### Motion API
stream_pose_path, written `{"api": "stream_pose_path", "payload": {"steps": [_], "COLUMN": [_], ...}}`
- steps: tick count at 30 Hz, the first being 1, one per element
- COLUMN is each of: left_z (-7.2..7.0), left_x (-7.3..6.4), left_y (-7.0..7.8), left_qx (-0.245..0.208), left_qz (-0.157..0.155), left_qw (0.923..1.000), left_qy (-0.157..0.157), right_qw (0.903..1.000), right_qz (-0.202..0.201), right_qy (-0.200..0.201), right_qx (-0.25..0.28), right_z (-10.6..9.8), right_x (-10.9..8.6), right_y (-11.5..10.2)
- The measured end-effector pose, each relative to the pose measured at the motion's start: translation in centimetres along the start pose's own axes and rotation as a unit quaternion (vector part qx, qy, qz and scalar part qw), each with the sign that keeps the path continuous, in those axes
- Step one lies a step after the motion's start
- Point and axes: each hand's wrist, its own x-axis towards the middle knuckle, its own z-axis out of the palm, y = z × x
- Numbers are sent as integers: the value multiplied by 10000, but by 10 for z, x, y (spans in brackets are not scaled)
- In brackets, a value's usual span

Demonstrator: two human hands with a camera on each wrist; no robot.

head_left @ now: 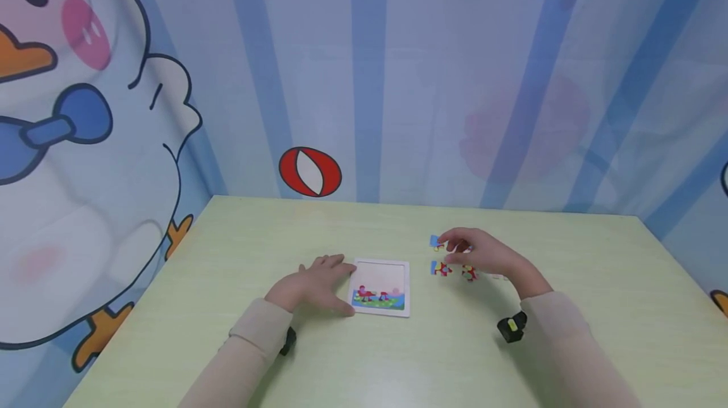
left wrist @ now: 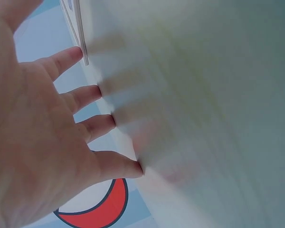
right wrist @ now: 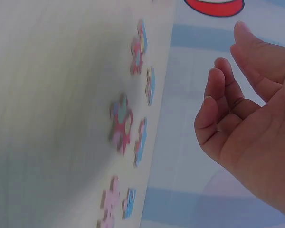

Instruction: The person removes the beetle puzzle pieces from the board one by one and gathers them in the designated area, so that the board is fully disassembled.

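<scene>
My left hand (head_left: pixel 314 287) spreads on the pale wooden table (head_left: pixel 449 357), fingers apart and clamped on nothing, its index fingertip touching the left edge of a white-rimmed jigsaw tray (head_left: pixel 408 288). The tray lies in front of me, between my hands, with a colourful picture strip along its near side. My right hand (head_left: pixel 483 253) hovers over loose jigsaw pieces (head_left: pixel 441 268) right of the tray, its fingers bent, thumb and index apart, holding nothing. Behind the table hangs a blue-striped backdrop (head_left: pixel 421 79) with a red-and-white ball print (head_left: pixel 309 172).
</scene>
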Motion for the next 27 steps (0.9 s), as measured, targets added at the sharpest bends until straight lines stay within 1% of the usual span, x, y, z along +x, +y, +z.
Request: {"api": "stream_pose_path", "payload": {"steps": [5,11,16,19,24,27], "left_z": [0,-1,0,-1,-2,-2], "left_x": [0,0,2,2,2,2], "left_y": [0,0,0,0,0,0], "left_qx": [-6,-21,29,86,102,92], "left_qz": [-23,-14,-52,-78,-37,-3], "left_qw": [10000,10000,10000,9999,9999,10000], "left_qy": [-16,-10,-9,-11,-23,-37], "right_qw": [9994,9988,9968,9960,9950,9941], "right_qz": [-117,-321,-491,-448,-328,-351], "right_qy": [-234,-372,-638,-764,-939,-1017], "right_qx": [212,-36,19,78,130,162], "right_z": [19,39,52,61,74,80], "right_x": [10,21,30,35,41,45], "right_y": [-9,-25,-39,-47,-58,-61]}}
